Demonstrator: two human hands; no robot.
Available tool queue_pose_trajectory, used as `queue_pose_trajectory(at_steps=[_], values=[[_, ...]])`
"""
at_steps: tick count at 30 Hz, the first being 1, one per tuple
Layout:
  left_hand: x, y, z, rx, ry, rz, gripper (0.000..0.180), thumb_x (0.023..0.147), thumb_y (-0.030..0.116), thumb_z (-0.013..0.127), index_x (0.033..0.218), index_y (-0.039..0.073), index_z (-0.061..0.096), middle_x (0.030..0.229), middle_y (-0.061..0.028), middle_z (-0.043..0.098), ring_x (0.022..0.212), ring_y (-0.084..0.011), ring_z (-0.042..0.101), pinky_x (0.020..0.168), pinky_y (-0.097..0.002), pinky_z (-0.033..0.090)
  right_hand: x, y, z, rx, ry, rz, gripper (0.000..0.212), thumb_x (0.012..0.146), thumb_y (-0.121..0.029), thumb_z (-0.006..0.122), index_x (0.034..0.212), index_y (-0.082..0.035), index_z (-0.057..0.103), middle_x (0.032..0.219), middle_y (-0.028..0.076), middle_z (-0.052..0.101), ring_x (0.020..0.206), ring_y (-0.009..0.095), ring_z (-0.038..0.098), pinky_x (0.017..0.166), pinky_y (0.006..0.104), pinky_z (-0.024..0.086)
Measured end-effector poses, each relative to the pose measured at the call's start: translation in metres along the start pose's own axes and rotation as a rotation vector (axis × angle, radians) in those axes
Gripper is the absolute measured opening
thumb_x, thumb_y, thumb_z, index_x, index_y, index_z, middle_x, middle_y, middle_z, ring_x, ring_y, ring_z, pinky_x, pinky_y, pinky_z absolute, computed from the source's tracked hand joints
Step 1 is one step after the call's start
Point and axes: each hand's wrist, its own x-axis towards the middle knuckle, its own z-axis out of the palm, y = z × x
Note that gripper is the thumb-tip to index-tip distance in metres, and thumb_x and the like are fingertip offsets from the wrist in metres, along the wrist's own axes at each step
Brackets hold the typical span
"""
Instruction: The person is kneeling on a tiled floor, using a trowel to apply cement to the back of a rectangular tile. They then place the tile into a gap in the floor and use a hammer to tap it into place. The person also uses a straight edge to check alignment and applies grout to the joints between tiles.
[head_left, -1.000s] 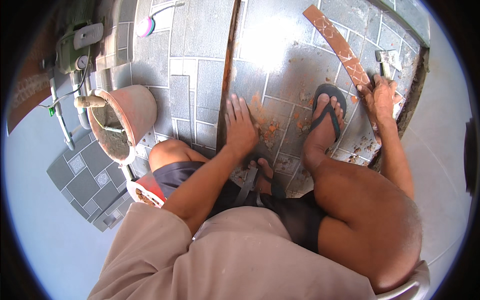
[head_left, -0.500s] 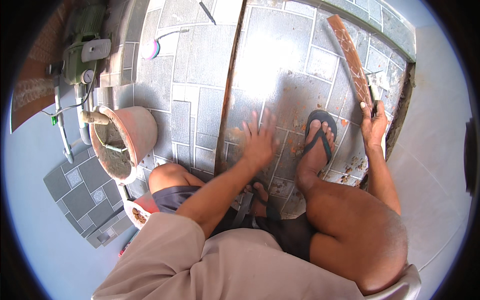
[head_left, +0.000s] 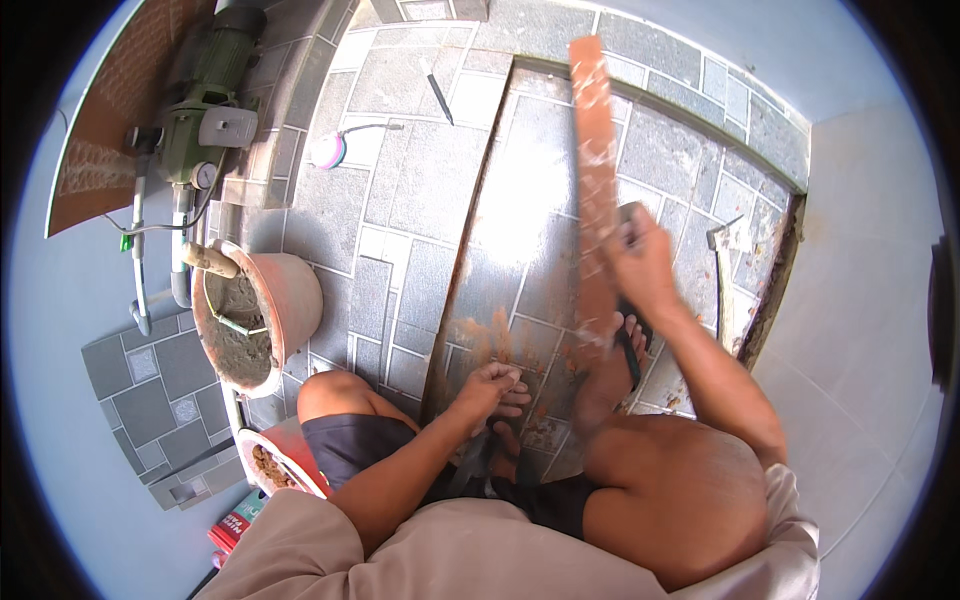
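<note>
My right hand (head_left: 643,258) is closed round the edge of a long, narrow tile strip (head_left: 594,150), holding it up over the floor. Its reddish-brown face carries whitish criss-cross marks, and the strip is blurred by motion. My left hand (head_left: 492,390) hangs over the dusty floor near my left foot, fingers half curled and apart, with nothing visible in it. Right of the strip, a hammer (head_left: 724,270) with a pale handle lies on the grey patterned tiles (head_left: 655,140). My sandalled right foot is partly hidden behind the strip.
Left of me stands a bucket of wet mortar (head_left: 298,300) with a wooden handle (head_left: 208,261) across its rim. A smaller red bucket (head_left: 312,470) holds rubble. A green pump (head_left: 195,130) with pipes, a pink-and-blue round thing (head_left: 328,151) and a thin black tool (head_left: 437,98) are farther off.
My right hand has lifted the tile strip and brought it leftward from the right wall, uncovering the hammer. My left hand has drawn back toward me, its spread fingers now curled.
</note>
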Motion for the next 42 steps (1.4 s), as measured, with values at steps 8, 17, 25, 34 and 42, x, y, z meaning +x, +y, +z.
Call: queue_pose_trajectory(at_steps=[8, 17, 25, 34, 42], values=[[0.001, 0.016, -0.034, -0.675, -0.175, 0.075, 0.051, 0.106, 0.011, 0.060, 0.150, -0.005, 0.042, 0.142, -0.0245, 0.057, 0.132, -0.0366, 0.062, 0.108, -0.0527, 0.056, 0.030, 0.004, 0.123, 0.196, -0.051, 0.034, 0.021, 0.086, -0.010, 0.073, 0.091, 0.002, 0.056, 0.076, 0.016, 0.065, 0.069, 0.025, 0.065, 0.066, 0.0403, 0.052], [0.034, 0.006, -0.068, -0.726, 0.064, 0.046, 0.053, 0.103, 0.003, 0.063, 0.150, -0.004, 0.042, 0.139, -0.0232, 0.061, 0.131, -0.0369, 0.063, 0.110, -0.0496, 0.056, 0.065, -0.023, 0.169, 0.157, -0.041, 0.069, 0.032, 0.084, -0.008, 0.071, 0.108, 0.009, 0.060, 0.088, 0.031, 0.070, 0.088, 0.048, 0.072, 0.078, 0.0524, 0.055], [0.043, 0.005, -0.059, -0.754, 0.118, 0.165, 0.041, 0.108, 0.010, 0.059, 0.146, 0.001, 0.051, 0.144, -0.0185, 0.062, 0.135, -0.0314, 0.062, 0.112, -0.0448, 0.054, 0.076, -0.015, 0.187, 0.049, 0.011, -0.163, 0.048, 0.086, -0.013, 0.078, 0.119, 0.015, 0.058, 0.083, 0.026, 0.071, 0.080, 0.032, 0.076, 0.066, 0.0431, 0.059], [0.032, 0.015, -0.045, -0.983, 0.167, 0.286, 0.040, 0.111, 0.014, 0.052, 0.149, 0.001, 0.048, 0.152, -0.0129, 0.058, 0.145, -0.0285, 0.054, 0.122, -0.0490, 0.045, 0.083, -0.021, 0.190, 0.355, -0.242, 0.178, 0.083, 0.095, -0.019, 0.075, 0.160, 0.009, 0.030, 0.124, 0.027, 0.060, 0.098, 0.034, 0.072, 0.073, 0.0379, 0.067], [0.034, 0.013, -0.044, -1.086, 0.169, 0.366, 0.044, 0.113, 0.011, 0.044, 0.155, 0.000, 0.041, 0.157, -0.0127, 0.051, 0.149, -0.0283, 0.048, 0.127, -0.0496, 0.040, 0.076, -0.035, 0.183, 0.498, -0.339, 0.242, 0.082, 0.102, -0.013, 0.067, 0.167, 0.001, 0.019, 0.114, 0.015, 0.059, 0.102, 0.024, 0.070, 0.075, 0.0306, 0.068]])
